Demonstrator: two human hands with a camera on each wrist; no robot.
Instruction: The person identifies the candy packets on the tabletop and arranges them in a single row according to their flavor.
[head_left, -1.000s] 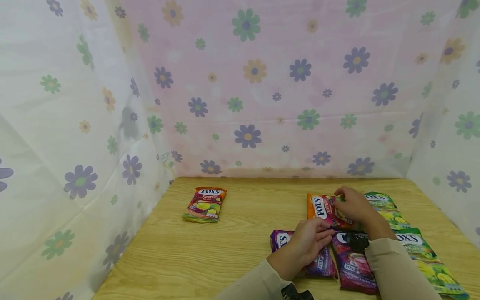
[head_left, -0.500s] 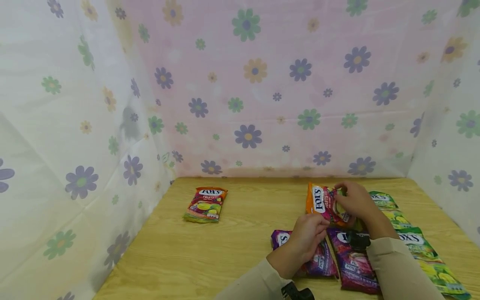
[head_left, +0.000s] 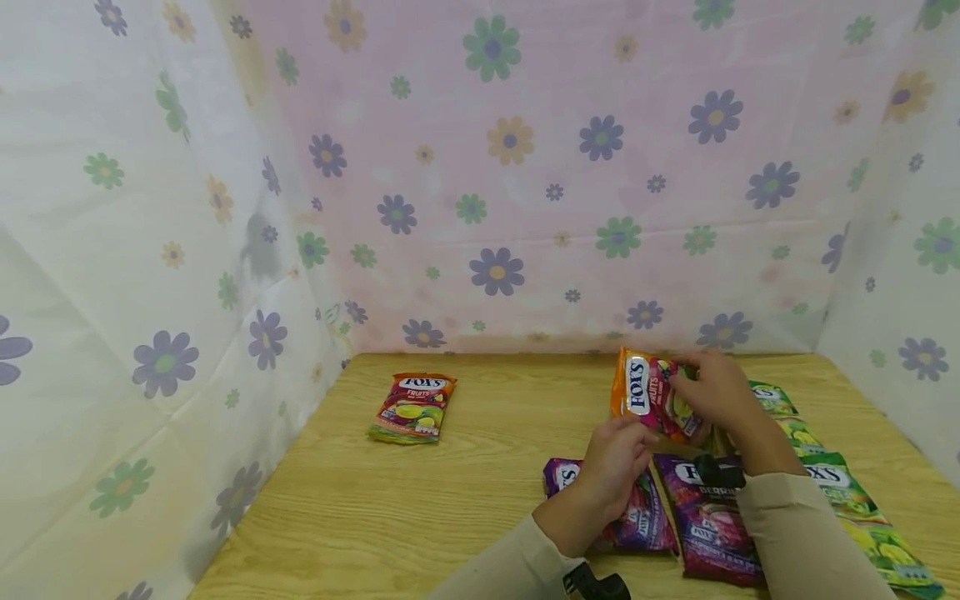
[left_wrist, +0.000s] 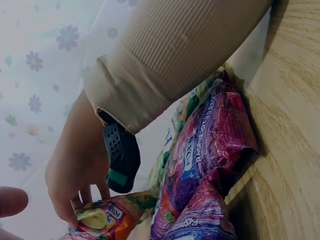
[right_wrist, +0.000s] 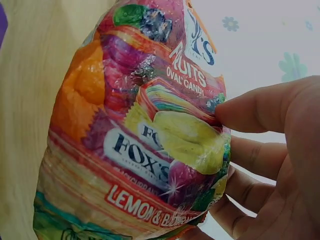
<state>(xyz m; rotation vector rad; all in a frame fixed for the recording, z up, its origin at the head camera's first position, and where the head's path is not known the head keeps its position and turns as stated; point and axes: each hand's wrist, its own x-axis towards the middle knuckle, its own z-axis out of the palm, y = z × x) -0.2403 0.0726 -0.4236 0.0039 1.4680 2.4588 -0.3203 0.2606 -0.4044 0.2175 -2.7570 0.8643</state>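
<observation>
Beige-sleeved right arm [head_left: 806, 537] partly hides green packets [head_left: 851, 500] near its hand [head_left: 723, 396].

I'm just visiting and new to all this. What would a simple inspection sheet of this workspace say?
Surface: wood-grain table.
Job's things: orange Fox's Fruits bag in hand; second Fruits bag at the far left; purple Fox's bags near the hands; green Fox's bags along the right.
Clutter: nothing seen.
Hands: right hand grips the orange Fox's Fruits bag; left hand is at its lower edge, contact unclear. Each wrist wears a black device.
Cables: nothing seen.
Surroundings: flower-patterned sheets behind and on both sides.
</observation>
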